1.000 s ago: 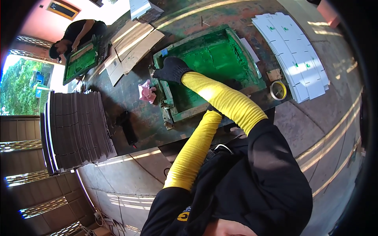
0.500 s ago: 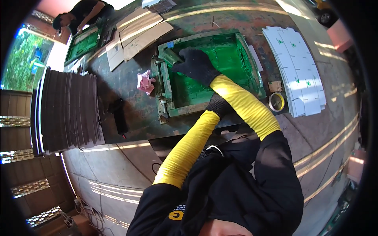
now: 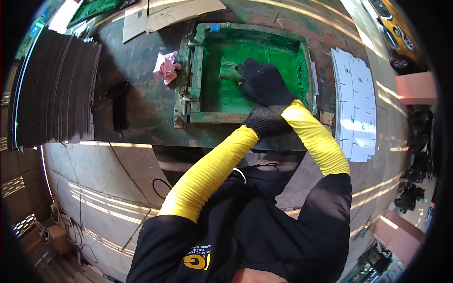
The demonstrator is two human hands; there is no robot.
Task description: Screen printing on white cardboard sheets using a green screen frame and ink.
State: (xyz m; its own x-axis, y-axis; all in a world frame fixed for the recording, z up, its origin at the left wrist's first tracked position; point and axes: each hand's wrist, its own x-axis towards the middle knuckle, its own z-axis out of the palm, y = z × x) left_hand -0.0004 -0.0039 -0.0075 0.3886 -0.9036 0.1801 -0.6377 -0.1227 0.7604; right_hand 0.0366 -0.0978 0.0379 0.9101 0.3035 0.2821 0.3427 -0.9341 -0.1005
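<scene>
My right hand (image 3: 266, 82), in a black glove, is closed around a green-stained squeegee (image 3: 230, 71) inside a screen-printing frame. The squeegee's left end sticks out past the fingers, over mesh (image 3: 214, 96) coated in wet green ink. My left hand (image 3: 266, 120), also gloved in black, rests at the near rail of the wooden frame (image 3: 222, 117), just below the right wrist. Its fingers are hidden, so I cannot tell whether they grip the rail. Metal hinge clamps (image 3: 188, 95) line the frame's left side.
Left of the frame lies a crumpled pink cloth (image 3: 166, 67). A tall stack of dark sheets (image 3: 56, 89) stands at the left, beside a black object (image 3: 119, 106). White printed sheets (image 3: 355, 104) overlap at the right. Flat cardboard (image 3: 179, 14) lies at the back.
My right hand has drawn the squeegee from the frame's left rail toward its middle. My left hand stays by the near rail. The view has shifted, and the other person is out of sight.
</scene>
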